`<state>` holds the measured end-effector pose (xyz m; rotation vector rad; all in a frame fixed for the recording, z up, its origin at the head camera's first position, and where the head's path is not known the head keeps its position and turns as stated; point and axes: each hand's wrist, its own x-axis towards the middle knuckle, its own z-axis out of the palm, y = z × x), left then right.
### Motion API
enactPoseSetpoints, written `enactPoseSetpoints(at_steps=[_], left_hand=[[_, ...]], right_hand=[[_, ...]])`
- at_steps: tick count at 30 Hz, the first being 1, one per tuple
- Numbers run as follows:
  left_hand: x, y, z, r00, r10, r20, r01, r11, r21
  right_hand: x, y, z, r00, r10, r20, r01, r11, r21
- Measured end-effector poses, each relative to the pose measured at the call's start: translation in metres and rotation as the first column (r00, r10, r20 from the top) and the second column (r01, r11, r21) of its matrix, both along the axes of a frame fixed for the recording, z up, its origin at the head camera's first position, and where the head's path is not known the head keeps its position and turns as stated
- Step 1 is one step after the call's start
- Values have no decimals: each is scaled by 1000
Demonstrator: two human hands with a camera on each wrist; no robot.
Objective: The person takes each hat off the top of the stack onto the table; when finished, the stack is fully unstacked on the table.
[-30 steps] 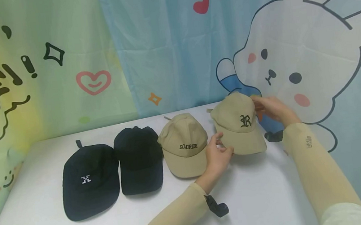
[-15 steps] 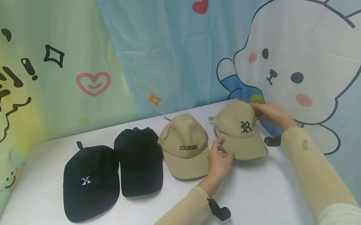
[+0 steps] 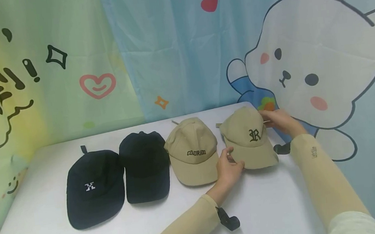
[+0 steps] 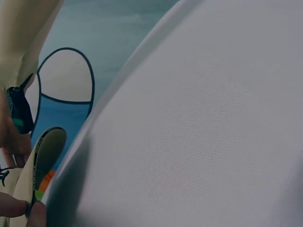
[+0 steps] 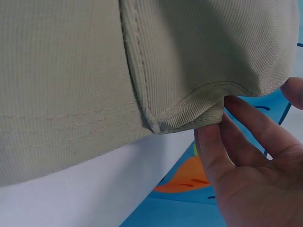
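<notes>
A beige baseball cap with a black letter R (image 3: 243, 128) is at the right end of a row of caps in the head view, its brim facing the front. My left hand (image 3: 228, 170) pinches the left side of that brim; finger and thumb meet on the brim (image 4: 50, 151) at the lower left of the left wrist view. At the cap's right rear edge is my right hand (image 3: 282, 122). Its fingers (image 5: 211, 146) reach under the cap's lower edge while the thumb lies outside, gripping the fabric. Close by on the left stands a beige cap lettered COLORADO (image 3: 193, 142).
Left of the beige caps lie a plain black cap (image 3: 146, 166) and a dark cap with a small white emblem (image 3: 97, 201). All rest on a white table (image 3: 267, 207). A printed curtain (image 3: 175, 58) hangs directly behind the table's rear edge.
The cap with the R has come down and slightly toward the front, onto the table, with both hands holding it. The other caps have stayed in place.
</notes>
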<state>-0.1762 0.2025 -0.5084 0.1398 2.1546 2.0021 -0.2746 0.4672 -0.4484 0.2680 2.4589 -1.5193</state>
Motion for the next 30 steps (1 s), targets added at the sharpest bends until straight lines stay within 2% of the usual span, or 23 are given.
enactPoseSetpoints(at_steps=[3, 9, 14, 21, 24, 30], left_hand=[[1, -1, 0, 1000, 0, 5, 0, 1000, -30], [2, -4, -1, 1000, -13, -10, 12, 993, -117], [3, -6, -3, 999, -38, -12, 36, 990, -137], [6, -9, -3, 999, -53, -6, 51, 982, -181], [7, -9, -1, 998, -62, 1, 61, 973, -225], [10, -7, 7, 996, -73, 53, 85, 955, -283]], right_hand=[[2, -1, 1, 1000, 0, 15, 0, 1000, 0], [5, -5, -1, 999, 16, 34, -18, 998, 64], [5, -7, -6, 1000, 5, 22, -6, 998, 69], [6, -9, -11, 999, 4, 41, -10, 988, 153], [6, -11, -13, 998, -9, 54, -1, 984, 177], [7, -15, -16, 999, -16, 40, 10, 987, 159]])
